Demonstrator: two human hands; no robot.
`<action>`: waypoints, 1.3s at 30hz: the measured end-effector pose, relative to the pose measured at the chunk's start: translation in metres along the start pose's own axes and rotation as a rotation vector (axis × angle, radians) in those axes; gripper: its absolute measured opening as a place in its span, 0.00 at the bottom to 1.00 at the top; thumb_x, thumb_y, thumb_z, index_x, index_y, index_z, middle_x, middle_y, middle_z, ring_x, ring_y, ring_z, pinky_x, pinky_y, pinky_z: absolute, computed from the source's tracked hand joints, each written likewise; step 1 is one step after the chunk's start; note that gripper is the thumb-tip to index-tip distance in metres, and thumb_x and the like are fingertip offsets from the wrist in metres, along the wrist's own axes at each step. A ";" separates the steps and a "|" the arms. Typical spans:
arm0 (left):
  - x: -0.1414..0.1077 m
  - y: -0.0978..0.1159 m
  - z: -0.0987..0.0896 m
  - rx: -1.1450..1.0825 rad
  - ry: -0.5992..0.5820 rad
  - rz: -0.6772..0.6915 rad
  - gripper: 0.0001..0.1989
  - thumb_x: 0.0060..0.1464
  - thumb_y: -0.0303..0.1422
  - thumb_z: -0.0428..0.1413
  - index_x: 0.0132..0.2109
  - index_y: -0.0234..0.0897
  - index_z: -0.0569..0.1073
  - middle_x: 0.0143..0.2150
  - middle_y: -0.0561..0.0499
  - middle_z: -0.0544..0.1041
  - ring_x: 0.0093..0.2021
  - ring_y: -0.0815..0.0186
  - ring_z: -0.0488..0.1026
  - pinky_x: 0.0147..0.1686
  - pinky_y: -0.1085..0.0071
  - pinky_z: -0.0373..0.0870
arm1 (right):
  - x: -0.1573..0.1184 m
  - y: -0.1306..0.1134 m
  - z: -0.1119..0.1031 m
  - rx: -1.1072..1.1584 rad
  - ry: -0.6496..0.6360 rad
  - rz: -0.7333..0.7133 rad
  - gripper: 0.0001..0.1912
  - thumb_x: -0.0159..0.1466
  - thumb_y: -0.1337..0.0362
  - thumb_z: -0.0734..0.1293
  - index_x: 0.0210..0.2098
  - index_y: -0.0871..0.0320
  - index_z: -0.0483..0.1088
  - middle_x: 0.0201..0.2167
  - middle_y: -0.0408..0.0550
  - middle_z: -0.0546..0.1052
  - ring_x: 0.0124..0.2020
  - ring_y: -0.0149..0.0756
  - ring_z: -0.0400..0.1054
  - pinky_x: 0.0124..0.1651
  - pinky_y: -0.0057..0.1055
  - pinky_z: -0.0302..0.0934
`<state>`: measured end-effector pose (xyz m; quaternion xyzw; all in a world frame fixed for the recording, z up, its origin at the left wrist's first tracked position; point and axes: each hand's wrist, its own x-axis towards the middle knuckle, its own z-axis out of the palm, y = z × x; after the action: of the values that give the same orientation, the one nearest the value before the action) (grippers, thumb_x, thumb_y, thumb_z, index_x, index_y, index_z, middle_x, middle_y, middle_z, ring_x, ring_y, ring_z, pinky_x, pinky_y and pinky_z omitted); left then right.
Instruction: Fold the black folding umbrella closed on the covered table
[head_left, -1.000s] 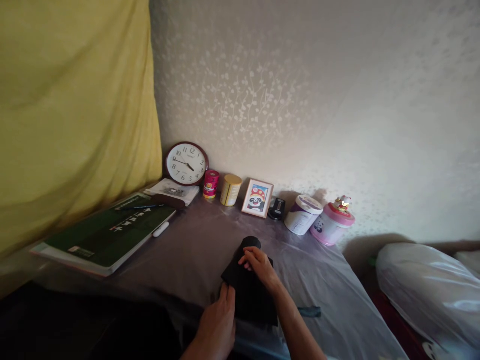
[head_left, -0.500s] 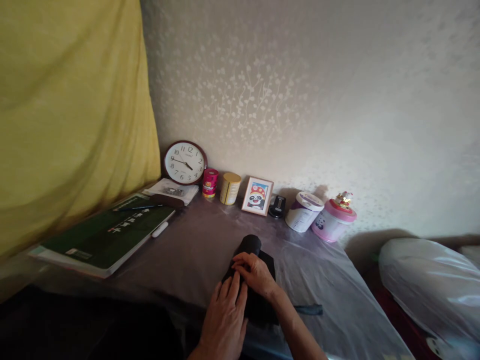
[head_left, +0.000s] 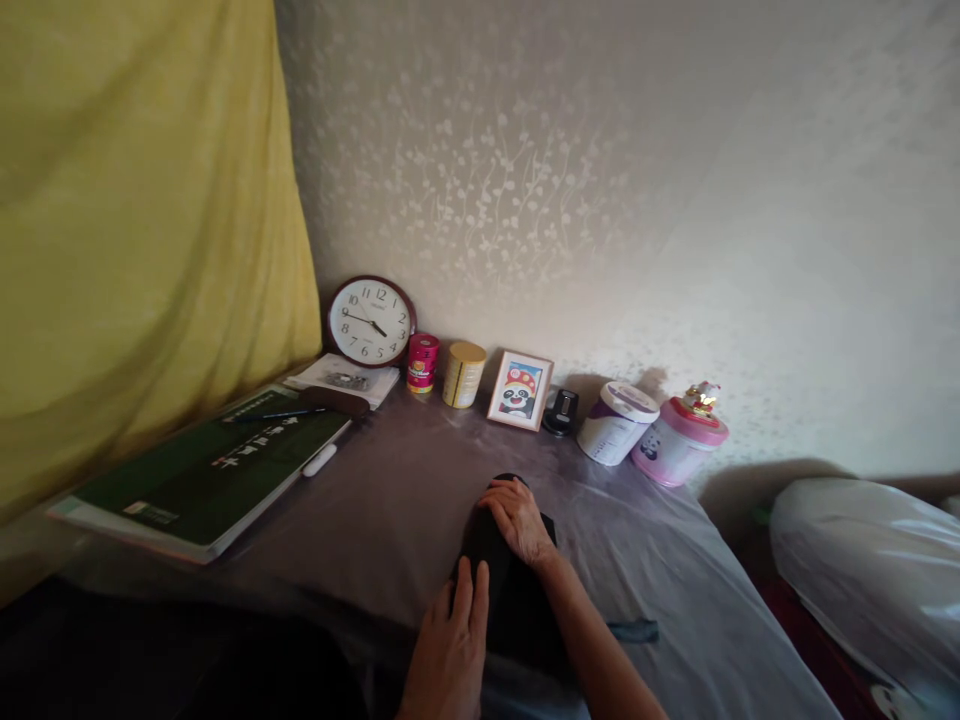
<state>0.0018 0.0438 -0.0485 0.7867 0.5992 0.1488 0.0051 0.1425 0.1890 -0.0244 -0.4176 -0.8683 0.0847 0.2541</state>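
A black, soft-looking item (head_left: 517, 610), apparently folded cloth, lies on the table in front of me; its exact kind is unclear. My left hand (head_left: 454, 640) rests on its near left part, fingers stretched out and a little apart. Over the far rounded end lies my right hand (head_left: 519, 520), its fingers extended and slightly bent across the top. Neither hand visibly grips the cloth. My right forearm hides part of the item. Just right of that forearm, a short dark strip (head_left: 634, 631) lies on the tablecloth.
A green book (head_left: 187, 480) with a pen on it and a white marker (head_left: 320, 460) beside it lie left. Along the wall stand a clock (head_left: 373, 320), red tin (head_left: 422, 363), yellow-lidded tin (head_left: 463, 376), panda picture (head_left: 520, 390), black object (head_left: 561, 412), white tub (head_left: 615, 425) and pink tub (head_left: 675, 445).
My right hand has moved away from my left, up to the item's far end, and its fingers have straightened. My left hand has slid slightly back toward me.
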 end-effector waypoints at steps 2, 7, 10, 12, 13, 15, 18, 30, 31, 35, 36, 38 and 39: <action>0.000 0.000 -0.003 -0.024 -0.040 -0.010 0.37 0.44 0.23 0.52 0.63 0.31 0.51 0.62 0.36 0.57 0.52 0.54 0.66 0.49 0.61 0.65 | 0.009 0.012 0.001 -0.012 -0.003 0.013 0.18 0.67 0.66 0.53 0.37 0.53 0.73 0.39 0.43 0.77 0.52 0.35 0.62 0.59 0.40 0.45; 0.002 0.001 -0.006 -0.031 -0.091 -0.036 0.40 0.40 0.19 0.50 0.63 0.33 0.49 0.63 0.38 0.56 0.50 0.56 0.67 0.48 0.61 0.65 | 0.023 0.031 0.005 -0.073 0.017 0.133 0.18 0.67 0.66 0.51 0.41 0.54 0.72 0.42 0.46 0.76 0.47 0.33 0.66 0.53 0.31 0.54; 0.004 0.001 -0.008 0.002 -0.079 -0.052 0.37 0.45 0.16 0.43 0.63 0.36 0.50 0.63 0.41 0.57 0.48 0.58 0.69 0.46 0.61 0.66 | 0.016 0.038 -0.002 -0.183 0.096 0.307 0.17 0.66 0.66 0.51 0.42 0.55 0.71 0.42 0.49 0.76 0.46 0.36 0.68 0.50 0.32 0.57; 0.004 0.001 -0.010 0.023 -0.071 -0.063 0.36 0.46 0.14 0.39 0.63 0.38 0.50 0.63 0.43 0.58 0.48 0.59 0.69 0.45 0.61 0.67 | 0.001 0.042 -0.012 -0.249 0.131 0.380 0.16 0.66 0.67 0.52 0.40 0.56 0.71 0.41 0.51 0.76 0.45 0.39 0.68 0.48 0.33 0.58; 0.004 0.001 -0.011 0.026 -0.072 -0.063 0.36 0.46 0.14 0.39 0.63 0.39 0.50 0.63 0.44 0.58 0.48 0.59 0.69 0.45 0.60 0.67 | -0.010 0.043 -0.018 -0.281 0.140 0.413 0.16 0.65 0.68 0.52 0.40 0.56 0.71 0.40 0.52 0.75 0.44 0.39 0.69 0.47 0.33 0.58; 0.003 0.000 -0.013 0.019 -0.074 -0.062 0.36 0.47 0.15 0.39 0.63 0.39 0.48 0.63 0.43 0.58 0.48 0.58 0.68 0.44 0.59 0.67 | -0.035 0.045 -0.028 -0.424 0.125 0.564 0.15 0.64 0.69 0.53 0.39 0.57 0.70 0.36 0.51 0.76 0.40 0.37 0.70 0.43 0.30 0.60; 0.001 -0.001 -0.015 -0.007 -0.074 -0.055 0.37 0.47 0.17 0.42 0.64 0.38 0.45 0.63 0.43 0.57 0.49 0.56 0.67 0.45 0.58 0.67 | -0.074 0.040 -0.033 -0.506 0.057 0.594 0.15 0.60 0.74 0.56 0.43 0.58 0.68 0.38 0.53 0.75 0.36 0.36 0.71 0.38 0.28 0.61; 0.004 0.001 -0.040 -0.197 -0.322 -0.111 0.37 0.49 0.18 0.40 0.65 0.35 0.38 0.66 0.38 0.48 0.42 0.67 0.74 0.39 0.75 0.68 | -0.080 -0.007 -0.025 0.119 0.251 0.761 0.21 0.61 0.53 0.54 0.37 0.59 0.71 0.34 0.51 0.77 0.37 0.41 0.72 0.38 0.30 0.61; 0.004 0.001 -0.040 -0.200 -0.328 -0.112 0.37 0.49 0.18 0.40 0.65 0.35 0.38 0.66 0.37 0.48 0.42 0.67 0.74 0.38 0.75 0.68 | -0.077 -0.008 -0.024 0.139 0.266 0.761 0.21 0.60 0.52 0.54 0.36 0.59 0.71 0.32 0.51 0.77 0.36 0.41 0.72 0.37 0.31 0.61; 0.004 0.001 -0.042 -0.198 -0.350 -0.116 0.37 0.49 0.18 0.41 0.65 0.34 0.37 0.66 0.36 0.48 0.42 0.64 0.74 0.39 0.73 0.68 | -0.066 -0.011 -0.022 0.167 0.267 0.741 0.19 0.56 0.52 0.58 0.31 0.60 0.71 0.23 0.49 0.76 0.28 0.41 0.70 0.30 0.31 0.59; 0.004 0.002 -0.042 -0.198 -0.357 -0.119 0.37 0.49 0.18 0.41 0.65 0.34 0.37 0.65 0.36 0.48 0.42 0.64 0.74 0.40 0.72 0.68 | -0.063 -0.013 -0.021 0.183 0.273 0.727 0.19 0.55 0.52 0.58 0.31 0.60 0.71 0.23 0.49 0.75 0.28 0.41 0.70 0.30 0.31 0.59; 0.004 0.001 -0.043 -0.200 -0.366 -0.122 0.37 0.49 0.18 0.41 0.65 0.34 0.38 0.65 0.36 0.49 0.42 0.64 0.74 0.40 0.72 0.68 | -0.056 -0.019 -0.022 0.240 0.293 0.687 0.20 0.56 0.51 0.58 0.33 0.61 0.71 0.24 0.49 0.76 0.28 0.40 0.70 0.31 0.31 0.59; 0.005 0.001 -0.043 -0.201 -0.364 -0.124 0.37 0.49 0.18 0.41 0.65 0.34 0.38 0.65 0.35 0.49 0.42 0.63 0.74 0.40 0.71 0.68 | -0.052 -0.022 -0.022 0.269 0.304 0.671 0.21 0.56 0.51 0.58 0.34 0.61 0.71 0.25 0.49 0.76 0.28 0.40 0.70 0.31 0.31 0.60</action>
<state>-0.0064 0.0405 -0.0062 0.7578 0.6176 0.0627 0.2009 0.1659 0.1334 -0.0171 -0.6491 -0.6169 0.2134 0.3905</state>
